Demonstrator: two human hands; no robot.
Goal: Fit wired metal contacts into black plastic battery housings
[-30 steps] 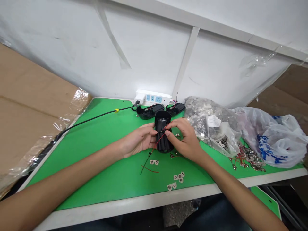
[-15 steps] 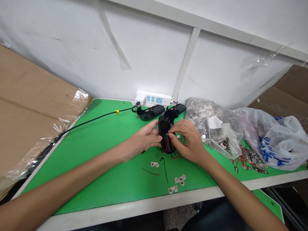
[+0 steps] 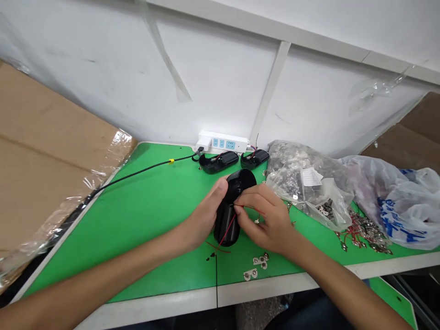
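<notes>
Clock centre: the black housing, over the green table, leaning toward 1 o'clock; a second ago it stood nearly at 12, farther from the near edge.
Left hand: at 9 o'clock, grasping the housing's side; thumb now higher, by the rounded end.
Right hand: at 3 o'clock, thumb and forefinger pinching the red wire at mid-housing, as half a second ago.
Black wire: between 6 and 7, now crossing the table's white edge in view; earlier ended over green.
Contact plates: 5 o'clock, flat on green.
Other housings: pair, between 11 and 1, unmoved.
Clear bag: between 2 and 3, metal parts inside.
</notes>
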